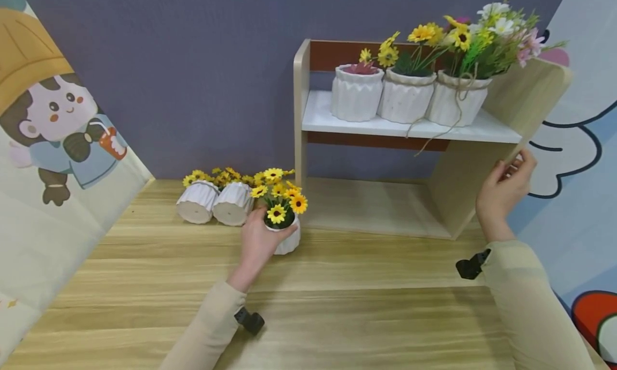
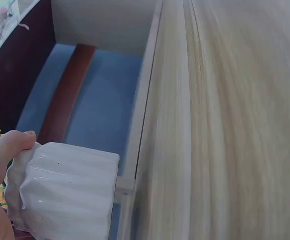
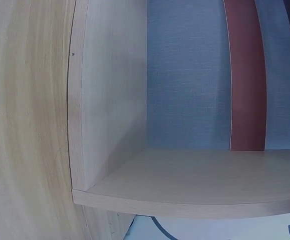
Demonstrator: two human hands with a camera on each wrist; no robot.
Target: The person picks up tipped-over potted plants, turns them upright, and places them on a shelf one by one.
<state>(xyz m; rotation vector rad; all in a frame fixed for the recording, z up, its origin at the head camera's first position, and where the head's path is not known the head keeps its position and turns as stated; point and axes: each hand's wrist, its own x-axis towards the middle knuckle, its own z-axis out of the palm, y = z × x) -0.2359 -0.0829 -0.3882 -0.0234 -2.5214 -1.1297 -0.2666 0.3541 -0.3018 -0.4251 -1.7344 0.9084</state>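
My left hand (image 1: 258,237) grips a white ribbed flowerpot (image 1: 289,242) by its rim, thumb across the near side. Yellow artificial daisies (image 1: 277,214) stand up out of this pot. In the left wrist view the fluted pot (image 2: 70,190) is just in front of the wooden shelf's lower compartment. My right hand (image 1: 503,196) holds the front edge of the two-tier shelf's right side panel (image 1: 487,188), fingers curled at the edge. The right wrist view shows mainly this side panel (image 3: 199,175) and the lower board (image 3: 112,95).
Three white pots with flowers, the rightmost pot (image 1: 458,102) tied with twine, stand on the upper white board (image 1: 409,130). Two tipped-over pots, one of them the left pot (image 1: 196,204), lie on the wood-grain table (image 1: 159,273), bases facing me. Cartoon panels flank both sides.
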